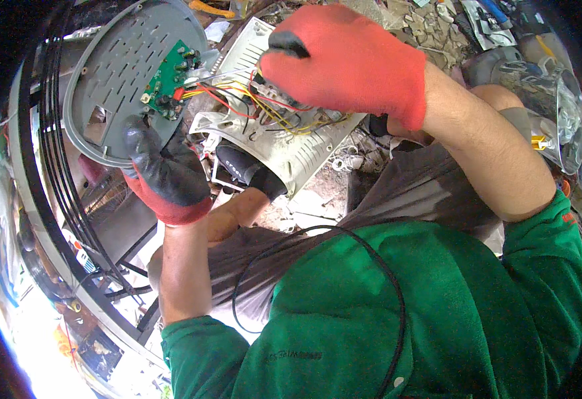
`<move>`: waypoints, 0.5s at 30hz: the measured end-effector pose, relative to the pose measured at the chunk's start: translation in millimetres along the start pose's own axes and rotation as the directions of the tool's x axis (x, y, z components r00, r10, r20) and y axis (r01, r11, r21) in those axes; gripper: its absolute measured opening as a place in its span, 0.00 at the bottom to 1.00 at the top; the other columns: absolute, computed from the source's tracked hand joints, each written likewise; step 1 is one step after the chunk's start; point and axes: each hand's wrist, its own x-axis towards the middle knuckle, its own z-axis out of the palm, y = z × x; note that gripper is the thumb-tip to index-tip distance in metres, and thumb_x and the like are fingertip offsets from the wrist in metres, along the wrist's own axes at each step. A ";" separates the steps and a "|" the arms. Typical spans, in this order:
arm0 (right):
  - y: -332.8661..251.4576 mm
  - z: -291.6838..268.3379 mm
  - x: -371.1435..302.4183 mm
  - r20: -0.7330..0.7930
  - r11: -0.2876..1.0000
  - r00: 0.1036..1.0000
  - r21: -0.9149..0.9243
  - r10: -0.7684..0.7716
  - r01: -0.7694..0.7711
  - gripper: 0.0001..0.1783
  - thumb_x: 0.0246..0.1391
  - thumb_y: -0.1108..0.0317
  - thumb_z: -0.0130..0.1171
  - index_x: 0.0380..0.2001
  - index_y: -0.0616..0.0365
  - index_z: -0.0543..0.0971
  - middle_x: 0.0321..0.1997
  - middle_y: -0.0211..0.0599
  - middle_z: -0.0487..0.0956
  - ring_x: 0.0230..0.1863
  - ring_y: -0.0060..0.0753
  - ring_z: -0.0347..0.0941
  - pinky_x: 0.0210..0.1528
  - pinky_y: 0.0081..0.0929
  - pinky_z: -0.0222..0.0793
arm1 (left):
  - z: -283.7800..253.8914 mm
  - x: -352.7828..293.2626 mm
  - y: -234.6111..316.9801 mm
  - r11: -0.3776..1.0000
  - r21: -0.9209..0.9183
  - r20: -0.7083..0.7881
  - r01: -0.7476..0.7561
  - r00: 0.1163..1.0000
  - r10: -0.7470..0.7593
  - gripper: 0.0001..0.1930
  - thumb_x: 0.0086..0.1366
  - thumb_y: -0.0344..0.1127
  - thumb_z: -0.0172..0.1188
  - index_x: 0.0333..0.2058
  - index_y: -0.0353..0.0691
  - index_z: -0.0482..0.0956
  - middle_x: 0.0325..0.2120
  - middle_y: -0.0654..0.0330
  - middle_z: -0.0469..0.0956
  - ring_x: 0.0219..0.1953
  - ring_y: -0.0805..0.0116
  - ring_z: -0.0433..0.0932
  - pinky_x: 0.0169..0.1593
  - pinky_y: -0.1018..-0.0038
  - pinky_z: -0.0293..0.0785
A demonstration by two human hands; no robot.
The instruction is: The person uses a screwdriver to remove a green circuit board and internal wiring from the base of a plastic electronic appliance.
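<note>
My left hand (164, 169), in a red and black glove, is closed on the lower rim of a grey oval plastic cover (115, 50) with slots. A green circuit board (164, 78) sits on the cover's inner face. Yellow, red and black wires (237, 90) run from the board toward a white slotted plastic housing (314, 156). My right hand (344, 63), in a similar glove, is closed above the housing. From its fingers a thin metal shaft (228, 73), like a screwdriver's, points at the board; the glove hides any handle.
Black metal bars (55, 133) stand at the left. My shoe (237, 163) is beside the housing, over debris-strewn ground. Broken pieces (430, 30) lie at the far side. Clear plastic bags (550, 93) are at the right. A black cable (387, 272) loops across my front.
</note>
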 end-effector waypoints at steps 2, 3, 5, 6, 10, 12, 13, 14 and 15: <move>9.9 6.2 -1.0 -0.009 0.995 0.999 -0.092 -0.036 0.035 0.15 0.50 0.61 0.58 0.21 0.64 0.72 0.22 0.56 0.75 0.31 0.59 0.75 0.35 0.48 0.70 | -1.0 1.0 1.3 0.997 0.036 -0.019 0.063 0.998 -0.062 0.29 0.67 0.40 0.58 0.63 0.38 0.61 0.58 0.51 0.69 0.57 0.58 0.72 0.58 0.59 0.73; 14.7 9.8 -1.0 -0.035 0.985 0.995 -0.155 -0.088 0.082 0.15 0.49 0.62 0.58 0.22 0.64 0.73 0.22 0.56 0.75 0.31 0.59 0.75 0.36 0.48 0.70 | -2.6 2.2 1.3 0.994 0.055 -0.030 0.094 0.995 -0.093 0.29 0.67 0.40 0.58 0.63 0.39 0.60 0.58 0.51 0.69 0.57 0.58 0.72 0.57 0.59 0.74; 3.0 12.8 -3.1 -0.233 0.956 0.935 -0.184 -0.267 0.227 0.14 0.48 0.62 0.59 0.25 0.64 0.73 0.23 0.56 0.75 0.32 0.60 0.75 0.37 0.48 0.70 | -14.5 8.3 -3.3 0.996 0.048 -0.014 0.069 0.998 -0.068 0.30 0.67 0.40 0.59 0.64 0.43 0.59 0.58 0.52 0.68 0.57 0.58 0.72 0.56 0.59 0.74; 1.5 13.9 -2.4 -0.281 0.944 0.907 -0.196 -0.313 0.265 0.14 0.47 0.62 0.59 0.26 0.65 0.73 0.24 0.56 0.75 0.32 0.59 0.75 0.37 0.48 0.70 | -17.7 10.2 -4.4 0.997 0.044 -0.006 0.056 0.998 -0.056 0.30 0.67 0.41 0.59 0.64 0.45 0.59 0.59 0.52 0.68 0.57 0.57 0.71 0.56 0.59 0.75; 7.0 15.4 0.3 -0.237 0.955 0.933 -0.187 -0.269 0.228 0.16 0.48 0.61 0.59 0.32 0.64 0.75 0.28 0.54 0.77 0.36 0.57 0.75 0.40 0.46 0.71 | -9.1 6.1 -2.2 0.995 0.068 -0.028 0.069 0.997 -0.067 0.29 0.67 0.41 0.59 0.63 0.45 0.61 0.59 0.53 0.68 0.57 0.57 0.71 0.57 0.61 0.74; 3.9 14.7 0.4 -0.023 0.988 0.998 -0.143 -0.059 0.055 0.18 0.52 0.56 0.57 0.37 0.61 0.79 0.35 0.50 0.80 0.43 0.54 0.76 0.47 0.42 0.72 | -9.4 5.9 -1.3 0.996 0.059 0.003 0.065 0.998 -0.065 0.29 0.67 0.41 0.59 0.63 0.45 0.61 0.58 0.54 0.68 0.57 0.58 0.71 0.57 0.61 0.73; 6.6 18.0 -1.1 -0.056 0.978 0.997 -0.204 -0.045 0.032 0.19 0.52 0.56 0.56 0.37 0.61 0.79 0.36 0.51 0.80 0.43 0.53 0.76 0.47 0.42 0.72 | -6.7 5.5 -0.7 0.996 0.045 -0.004 0.072 0.997 -0.072 0.29 0.67 0.41 0.59 0.63 0.44 0.61 0.58 0.53 0.68 0.57 0.58 0.71 0.57 0.61 0.74; 11.4 24.4 -3.6 -0.090 0.965 0.995 -0.263 -0.033 0.008 0.19 0.52 0.55 0.56 0.38 0.61 0.80 0.36 0.51 0.80 0.44 0.53 0.76 0.48 0.42 0.72 | -2.1 4.6 0.2 0.996 0.032 -0.012 0.078 0.997 -0.078 0.29 0.67 0.41 0.59 0.63 0.43 0.61 0.58 0.53 0.68 0.57 0.58 0.71 0.57 0.61 0.74; 14.7 27.6 -5.0 -0.124 0.947 0.992 -0.320 -0.023 -0.018 0.20 0.52 0.54 0.56 0.39 0.60 0.80 0.37 0.51 0.80 0.44 0.53 0.76 0.49 0.42 0.72 | 0.4 4.2 0.7 0.996 0.019 -0.020 0.085 0.996 -0.085 0.29 0.67 0.41 0.59 0.63 0.42 0.61 0.58 0.53 0.68 0.57 0.58 0.71 0.57 0.61 0.74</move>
